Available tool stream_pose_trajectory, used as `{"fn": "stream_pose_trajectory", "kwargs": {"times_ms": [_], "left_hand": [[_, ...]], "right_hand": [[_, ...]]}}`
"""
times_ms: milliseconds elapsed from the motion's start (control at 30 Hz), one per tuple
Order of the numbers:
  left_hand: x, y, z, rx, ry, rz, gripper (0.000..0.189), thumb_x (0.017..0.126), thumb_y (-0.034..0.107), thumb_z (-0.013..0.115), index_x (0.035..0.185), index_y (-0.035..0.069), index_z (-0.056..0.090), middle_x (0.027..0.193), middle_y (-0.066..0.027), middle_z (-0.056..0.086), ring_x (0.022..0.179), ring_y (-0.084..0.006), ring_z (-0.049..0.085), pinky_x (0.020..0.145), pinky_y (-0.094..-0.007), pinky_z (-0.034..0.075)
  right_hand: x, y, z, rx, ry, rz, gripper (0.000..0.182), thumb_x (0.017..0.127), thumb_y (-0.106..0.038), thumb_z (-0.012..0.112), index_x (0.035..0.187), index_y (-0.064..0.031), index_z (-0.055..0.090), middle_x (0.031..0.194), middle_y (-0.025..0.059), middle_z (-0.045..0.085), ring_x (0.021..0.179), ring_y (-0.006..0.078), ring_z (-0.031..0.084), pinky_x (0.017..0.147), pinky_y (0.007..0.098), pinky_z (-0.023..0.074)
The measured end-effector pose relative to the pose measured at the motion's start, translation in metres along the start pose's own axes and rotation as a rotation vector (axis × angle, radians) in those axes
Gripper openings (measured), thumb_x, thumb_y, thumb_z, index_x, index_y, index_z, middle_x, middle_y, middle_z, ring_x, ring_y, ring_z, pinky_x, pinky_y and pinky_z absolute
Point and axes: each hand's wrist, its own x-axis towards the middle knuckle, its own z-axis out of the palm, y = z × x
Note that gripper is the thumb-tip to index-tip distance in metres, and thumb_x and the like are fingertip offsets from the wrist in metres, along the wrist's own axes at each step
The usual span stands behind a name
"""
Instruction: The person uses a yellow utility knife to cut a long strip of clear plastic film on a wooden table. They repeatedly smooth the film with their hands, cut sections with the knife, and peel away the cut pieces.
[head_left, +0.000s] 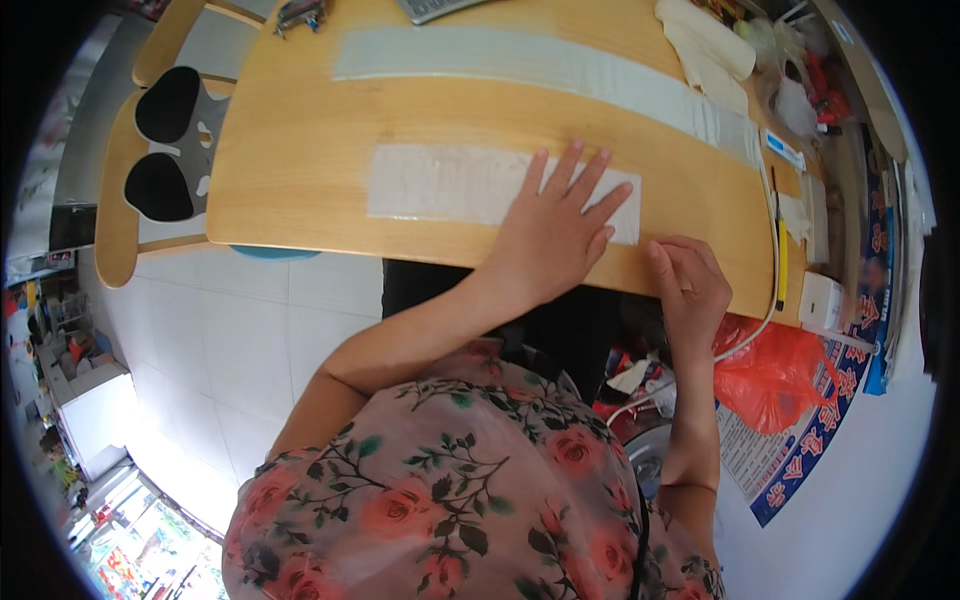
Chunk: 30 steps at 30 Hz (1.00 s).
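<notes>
My left hand (559, 232) lies palm down with its fingers spread on the right part of a short, pale, translucent strip (435, 184), which looks like plastic film or tape. That strip lies flat on the light wooden table (300, 150), near its front edge. To the right, my right hand (691, 289) is at the table's front edge, its fingers curled and the thumb near the index fingertip. Whether anything small is between them cannot be seen. A longer strip (540, 67) of similar shiny film runs across the table farther back.
At the table's right lie a yellow-handled tool (782, 262), a white cable (771, 217), a white adapter-like box (820, 301) and a cream cloth (709, 49). Part of a keypad device (442, 7) shows at the back. A red plastic bag (772, 375) hangs below; a chair (116, 195) stands left.
</notes>
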Motion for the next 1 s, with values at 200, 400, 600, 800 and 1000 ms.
{"fn": "stream_pose_trajectory", "kwargs": {"times_ms": [200,400,600,800,1000], "left_hand": [[0.000,-0.001,0.000,-0.057,0.008,-0.005,0.056,0.106,0.036,0.052,0.159,0.019,0.049,0.170,-0.0171,0.034,0.158,-0.0420,0.027,0.125,-0.0627,0.022],[0.000,-0.001,-0.003,-0.130,-0.024,-0.029,0.056,0.104,0.038,0.053,0.154,0.013,0.054,0.166,-0.0182,0.040,0.158,-0.0393,0.026,0.128,-0.0590,0.016],[-0.005,0.001,-0.003,-0.149,-0.001,-0.033,0.057,0.100,0.038,0.057,0.150,0.010,0.057,0.162,-0.0184,0.046,0.157,-0.0382,0.029,0.128,-0.0576,0.015],[-0.003,0.004,-0.001,-0.295,0.023,-0.091,0.050,0.097,0.031,0.059,0.139,0.006,0.064,0.147,-0.0146,0.058,0.150,-0.0382,0.038,0.129,-0.0570,0.017],[0.002,0.003,0.002,-0.538,0.232,-0.151,0.047,0.097,0.028,0.058,0.137,0.005,0.066,0.147,-0.0152,0.058,0.149,-0.0378,0.039,0.130,-0.0575,0.015]], "right_hand": [[0.068,0.020,0.016,-0.148,0.027,-0.208,0.013,0.094,-0.012,0.076,0.095,-0.0012,0.070,0.086,0.0141,0.070,0.078,0.0271,0.069,0.070,0.0366,0.0533],[0.164,-0.025,0.045,0.079,0.109,-0.194,0.014,0.096,-0.016,0.075,0.100,-0.0031,0.071,0.090,0.0104,0.072,0.078,0.0246,0.070,0.070,0.0358,0.0532],[0.291,-0.134,0.165,0.179,0.085,-0.740,0.044,0.100,-0.030,0.070,0.137,-0.0072,0.061,0.129,0.0157,0.069,0.127,0.0319,0.059,0.105,0.0450,0.0445],[0.375,-0.208,0.281,0.039,-0.113,-0.790,0.077,0.105,-0.055,0.055,0.165,-0.0115,0.032,0.155,0.0191,0.054,0.151,0.0331,0.040,0.120,0.0539,0.0274],[0.415,-0.222,0.278,-0.184,-0.013,-0.342,0.072,0.109,-0.054,0.044,0.165,-0.0115,0.031,0.151,0.0199,0.058,0.151,0.0335,0.041,0.118,0.0593,0.0270]]}}
